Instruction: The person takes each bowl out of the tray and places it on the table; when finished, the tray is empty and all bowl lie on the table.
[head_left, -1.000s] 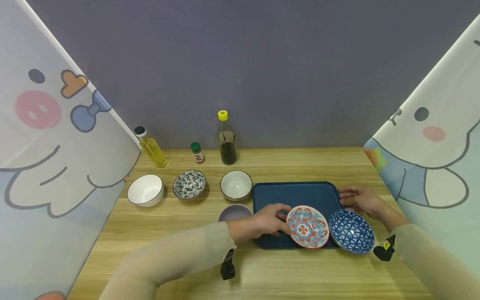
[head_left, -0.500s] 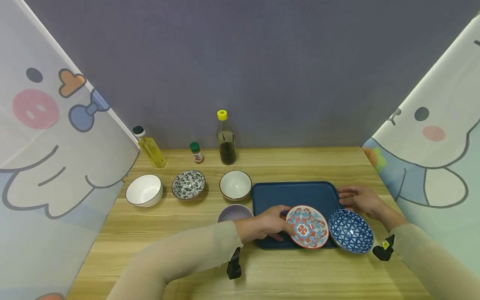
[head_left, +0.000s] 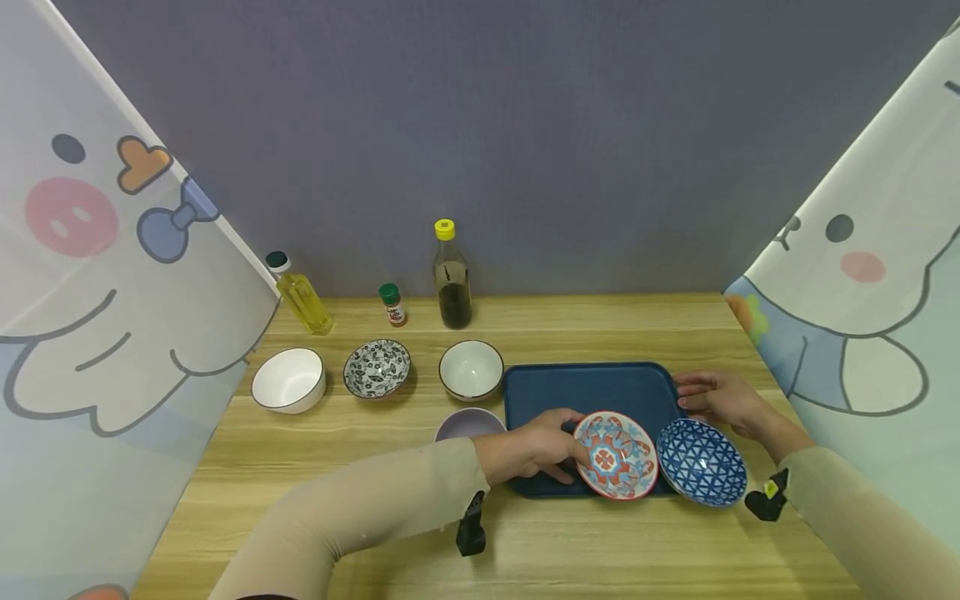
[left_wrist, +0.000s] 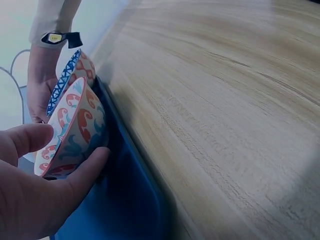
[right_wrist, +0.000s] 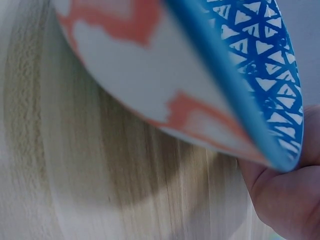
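1. The left hand (head_left: 536, 447). The fingers (left_wrist: 90, 172) are clamped on the red-rimmed floral bowl (head_left: 617, 457): the thumb lies at the inner side of the rim, a finger against the outer wall.
2. The red-rimmed floral bowl. It lies tilted immediately right of these fingers, over the near part of the blue tray (head_left: 592, 388); whether its base touches the tray cannot be told.
3. The right hand (head_left: 718, 402). The fingers point leftward at the tray's right edge. The palm side meets the rim of the blue triangle-patterned bowl (head_left: 703, 463); whether the fingers are clamped on it cannot be told.
4. The blue triangle-patterned bowl. Tilted, it lies on the near side of the right fingers, across the tray's near right corner and just beside the floral bowl.
5. Left of the left fingers, on the wooden desk (head_left: 600, 550): the lavender bowl (head_left: 471, 425), partly hidden by the forearm; beyond it, the brown-rimmed white bowl (head_left: 472, 372); farther left, the black-and-white floral bowl (head_left: 377, 369) and the deep white bowl (head_left: 289, 381).
6. Farthest from the fingers, along the back: the yellow-capped bottle of dark liquid (head_left: 454, 287), the green-lidded spice jar (head_left: 393, 306) and the bottle of yellow oil (head_left: 303, 302).
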